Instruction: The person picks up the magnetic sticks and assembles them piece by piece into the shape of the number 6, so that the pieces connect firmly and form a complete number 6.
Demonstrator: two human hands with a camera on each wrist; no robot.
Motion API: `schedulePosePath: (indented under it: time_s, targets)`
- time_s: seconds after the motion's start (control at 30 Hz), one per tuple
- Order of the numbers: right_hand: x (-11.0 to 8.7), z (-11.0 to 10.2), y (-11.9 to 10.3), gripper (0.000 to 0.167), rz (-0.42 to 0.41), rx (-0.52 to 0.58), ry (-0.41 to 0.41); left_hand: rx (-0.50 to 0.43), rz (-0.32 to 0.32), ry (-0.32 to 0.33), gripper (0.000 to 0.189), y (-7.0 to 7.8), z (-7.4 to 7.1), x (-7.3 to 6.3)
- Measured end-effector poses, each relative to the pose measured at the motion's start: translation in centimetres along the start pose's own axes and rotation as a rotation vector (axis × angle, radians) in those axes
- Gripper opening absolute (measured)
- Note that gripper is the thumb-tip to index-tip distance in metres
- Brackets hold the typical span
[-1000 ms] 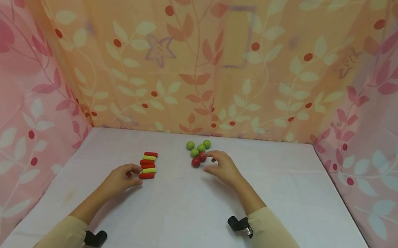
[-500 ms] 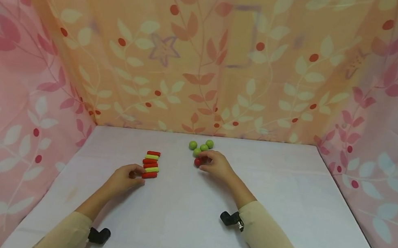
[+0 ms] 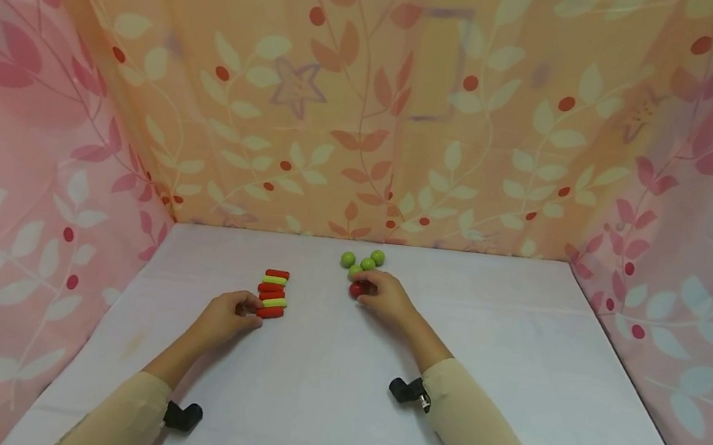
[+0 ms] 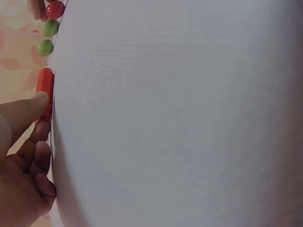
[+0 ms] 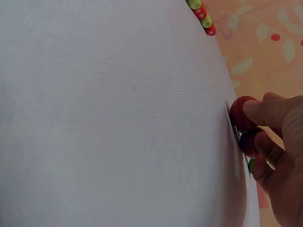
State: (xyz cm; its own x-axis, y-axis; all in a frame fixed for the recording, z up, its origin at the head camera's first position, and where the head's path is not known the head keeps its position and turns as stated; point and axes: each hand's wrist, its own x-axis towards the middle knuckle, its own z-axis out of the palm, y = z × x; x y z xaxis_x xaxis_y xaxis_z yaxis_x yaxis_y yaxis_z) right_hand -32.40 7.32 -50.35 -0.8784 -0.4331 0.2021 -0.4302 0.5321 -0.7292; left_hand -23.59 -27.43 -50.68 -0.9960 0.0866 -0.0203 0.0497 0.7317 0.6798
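Observation:
A row of short red and yellow cylinders lies on the white table, left of centre; in the right wrist view their ends show small holes. At the row's near end my left hand (image 3: pixel 226 319) grips the left end of a red cylinder (image 4: pixel 46 78) between thumb and finger, beside a yellow cylinder (image 3: pixel 276 303). To the right of the row, my right hand (image 3: pixel 387 301) has its thumb on a red ball (image 5: pixel 240 112) and a finger curled against a second, darker red ball (image 5: pixel 245 144). The hand hides that second ball in the head view.
Several green balls (image 3: pixel 368 263) sit just beyond the right hand, close to the table's back edge. Patterned cloth walls (image 3: pixel 370 106) enclose the white table (image 3: pixel 322 409) at the back and both sides. A small black device (image 3: pixel 182 417) is strapped at each wrist.
My right hand has moved a little left, over the red balls, and its thumb and fingers have closed in on them. The left hand stays on the red cylinder. The head view shifts slightly.

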Motion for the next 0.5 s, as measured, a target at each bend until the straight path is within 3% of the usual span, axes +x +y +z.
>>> schedulePosePath:
  time_s: [0.5]
  targets:
    - [-0.10,-0.02,0.30,0.038,0.022,-0.037,0.014,0.044,0.007,-0.050,0.026,0.02,0.27,0.27]
